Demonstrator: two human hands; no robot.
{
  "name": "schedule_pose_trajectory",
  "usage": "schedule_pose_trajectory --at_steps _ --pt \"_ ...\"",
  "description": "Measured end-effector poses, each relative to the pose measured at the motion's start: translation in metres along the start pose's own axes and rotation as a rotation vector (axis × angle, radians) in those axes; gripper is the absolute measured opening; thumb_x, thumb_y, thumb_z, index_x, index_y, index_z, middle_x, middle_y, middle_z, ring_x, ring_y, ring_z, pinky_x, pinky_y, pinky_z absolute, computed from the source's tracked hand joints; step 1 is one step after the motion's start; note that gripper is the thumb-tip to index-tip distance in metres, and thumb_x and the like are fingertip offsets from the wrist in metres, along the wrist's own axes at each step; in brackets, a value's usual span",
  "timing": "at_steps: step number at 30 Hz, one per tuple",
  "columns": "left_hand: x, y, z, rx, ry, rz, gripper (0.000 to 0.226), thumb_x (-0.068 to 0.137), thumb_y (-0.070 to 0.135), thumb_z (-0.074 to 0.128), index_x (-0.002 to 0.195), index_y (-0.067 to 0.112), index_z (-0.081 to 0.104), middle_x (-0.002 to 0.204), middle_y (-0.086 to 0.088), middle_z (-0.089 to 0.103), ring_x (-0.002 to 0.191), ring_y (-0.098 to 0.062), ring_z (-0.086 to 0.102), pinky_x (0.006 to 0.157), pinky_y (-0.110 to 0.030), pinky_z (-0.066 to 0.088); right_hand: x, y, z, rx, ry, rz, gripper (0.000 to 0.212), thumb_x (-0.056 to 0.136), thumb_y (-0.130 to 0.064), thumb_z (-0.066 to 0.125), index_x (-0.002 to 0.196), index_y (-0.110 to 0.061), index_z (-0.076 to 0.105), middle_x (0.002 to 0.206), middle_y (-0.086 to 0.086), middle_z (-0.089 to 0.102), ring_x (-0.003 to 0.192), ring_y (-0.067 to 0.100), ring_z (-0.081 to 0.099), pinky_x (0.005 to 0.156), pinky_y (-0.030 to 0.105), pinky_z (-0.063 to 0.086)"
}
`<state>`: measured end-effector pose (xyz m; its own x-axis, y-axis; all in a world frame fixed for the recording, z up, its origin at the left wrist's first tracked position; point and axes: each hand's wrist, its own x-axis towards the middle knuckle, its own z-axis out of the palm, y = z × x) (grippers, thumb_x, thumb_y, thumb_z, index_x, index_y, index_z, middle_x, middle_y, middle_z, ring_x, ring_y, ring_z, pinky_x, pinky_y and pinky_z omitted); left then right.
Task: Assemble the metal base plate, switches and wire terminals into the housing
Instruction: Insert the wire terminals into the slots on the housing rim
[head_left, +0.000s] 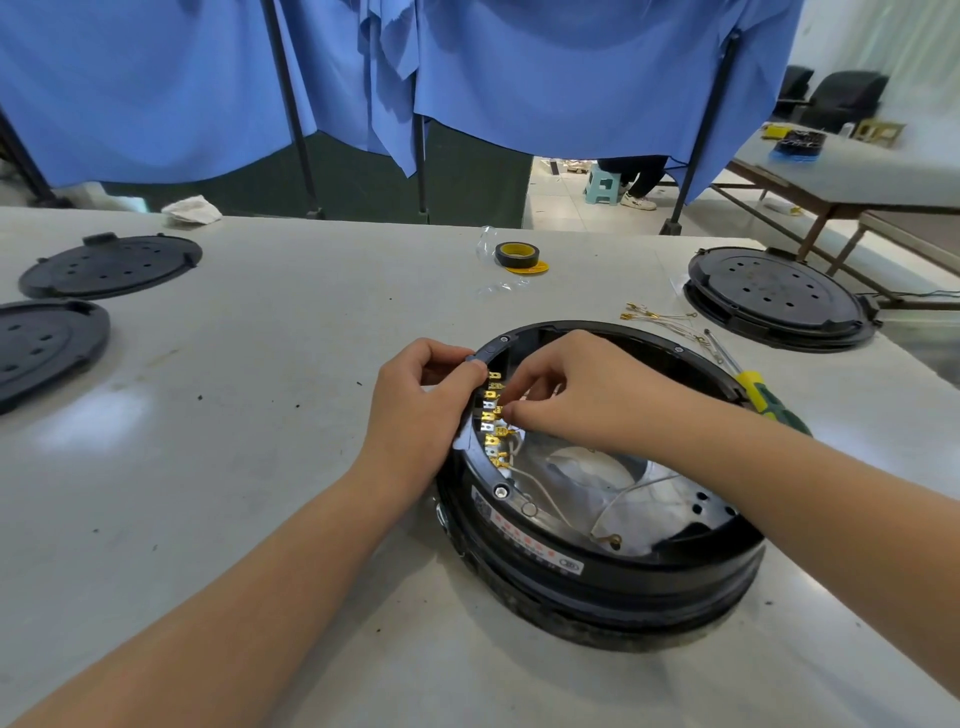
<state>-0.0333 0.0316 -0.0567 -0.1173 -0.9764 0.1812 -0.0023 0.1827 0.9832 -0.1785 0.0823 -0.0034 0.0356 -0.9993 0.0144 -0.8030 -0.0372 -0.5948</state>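
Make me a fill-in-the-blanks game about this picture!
1. The round black plastic housing sits on a ____ table.
2. The roll of tape is black and ____.
3. The screwdriver lies to the ____ of the housing.
4. The left hand holds the housing's ____.

Missing words: grey; yellow; right; rim

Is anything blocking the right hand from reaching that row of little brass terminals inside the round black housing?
Nothing visible does. The right hand already reaches over the round black housing's rim, its fingers right at the row of brass terminals. The left hand grips the rim beside the row, not across it.
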Motion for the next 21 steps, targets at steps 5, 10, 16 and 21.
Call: schedule_pose_trajectory --at_steps 5,10,16,21 --pt "0.0004 -0.0002 0.0004 0.003 -0.002 0.002 0.009 0.081 0.013 0.071 0.079 0.022 0.068 0.072 0.006 0.07 0.066 -0.003 0.066 0.056 -0.014 0.049 0.0018 -0.0005 0.0029 -0.009 0.005 0.005 0.007 0.079 -0.023 0.068 0.075 -0.026 0.073 0.058 -0.012 0.063 0.049 -0.008 0.052 0.048 0.006 0.038" --pt "0.0003 0.0001 0.0005 0.003 -0.003 0.001 0.009 0.081 0.013 0.071 0.078 0.022 0.068 0.071 0.005 0.07 0.065 -0.005 0.066 0.056 -0.016 0.049 0.0014 0.0013 0.0034 0.04 0.007 0.024 0.008 0.081 -0.02 0.069 0.076 -0.025 0.073 0.057 -0.011 0.063 0.048 -0.007 0.052 0.053 0.012 0.04" --pt "0.0 -0.0002 0.0002 -0.006 -0.005 0.005 0.011 0.081 0.012 0.071 0.077 0.022 0.068 0.07 0.005 0.07 0.064 -0.005 0.065 0.056 -0.016 0.049 0.0016 0.0007 0.0044 0.093 0.019 0.048 0.013 0.082 -0.018 0.069 0.072 -0.026 0.07 0.053 -0.012 0.061 0.048 -0.004 0.055 0.057 0.018 0.048" --pt "0.0 -0.0002 0.0003 0.004 -0.007 0.007 0.01 0.081 0.013 0.07 0.079 0.022 0.068 0.073 0.003 0.07 0.067 -0.006 0.066 0.058 -0.018 0.049 0.0 -0.0013 0.0056 0.119 0.031 0.071 0.009 0.082 -0.018 0.07 0.075 -0.023 0.072 0.063 -0.003 0.068 0.059 0.007 0.06 0.07 0.03 0.056"
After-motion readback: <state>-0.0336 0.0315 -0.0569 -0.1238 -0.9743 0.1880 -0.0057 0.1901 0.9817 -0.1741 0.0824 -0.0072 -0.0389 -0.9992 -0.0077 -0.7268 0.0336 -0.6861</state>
